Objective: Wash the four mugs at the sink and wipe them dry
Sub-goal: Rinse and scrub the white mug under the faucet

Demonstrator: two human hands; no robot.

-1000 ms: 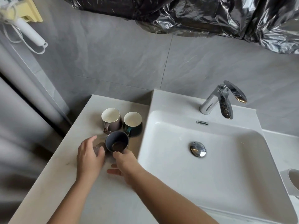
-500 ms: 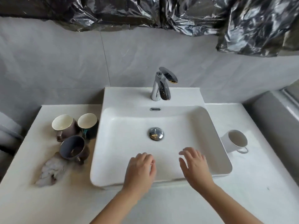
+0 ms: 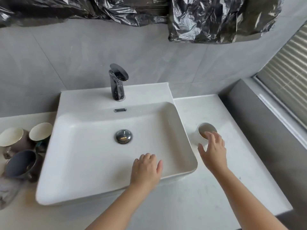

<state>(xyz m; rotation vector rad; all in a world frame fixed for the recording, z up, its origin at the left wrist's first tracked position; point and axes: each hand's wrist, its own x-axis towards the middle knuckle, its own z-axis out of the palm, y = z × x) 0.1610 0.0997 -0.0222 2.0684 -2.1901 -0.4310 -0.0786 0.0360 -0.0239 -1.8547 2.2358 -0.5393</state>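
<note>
A white mug (image 3: 201, 132) with brown residue inside stands on the counter right of the white sink (image 3: 176, 117). My right hand (image 3: 213, 151) hovers over its near side, fingers spread, holding nothing. My left hand (image 3: 146, 168) is open above the sink's front rim. Left of the sink stand three mugs: a brown one (image 3: 14, 140), a dark green one with a cream inside (image 3: 40, 133) and a dark blue-grey one (image 3: 21, 163). A white cloth (image 3: 7, 191) lies crumpled in front of them.
A chrome tap (image 3: 118, 83) stands at the sink's back edge and a chrome drain plug (image 3: 123, 136) sits in the basin. Black plastic sheeting (image 3: 207, 19) hangs on the grey wall above. A grey ledge and a window blind (image 3: 285, 72) border the counter's right side.
The view has swung right from the three mugs to the sink. Both hands left the blue-grey mug; my right hand has reached right to the white mug.
</note>
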